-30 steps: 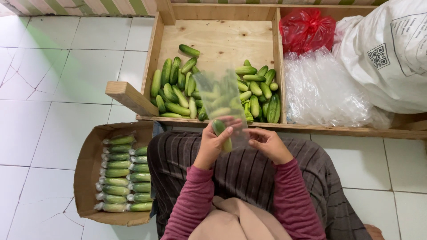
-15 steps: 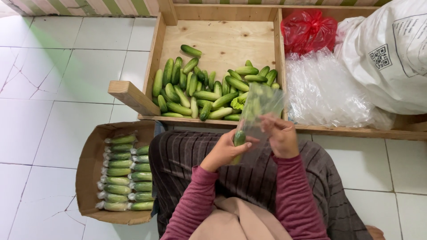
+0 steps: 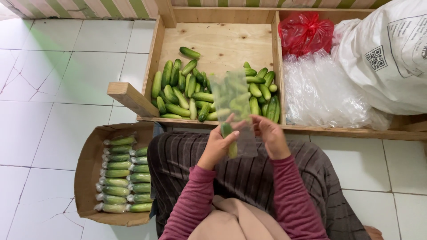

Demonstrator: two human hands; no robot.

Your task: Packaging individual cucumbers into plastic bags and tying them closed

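Bagging step under way: left hand (image 3: pixel 218 144) grips a cucumber (image 3: pixel 228 138) w/ fingers curled round it, while right hand (image 3: pixel 270 135) pinches the edge of a clear plastic bag (image 3: pixel 232 100) held over the lap, at 6 o'clock from the wooden crate (image 3: pixel 151 73) of loose cucumbers (image 3: pixel 187 93). Next move likely calls for holding the bag mouth open and sliding the cucumber in. Vs. half a sec ago, bag is raised upright btwn the hands. Cardboard box (image 3: pixel 86 178) of wrapped cucumbers sits at 9 o'clock.
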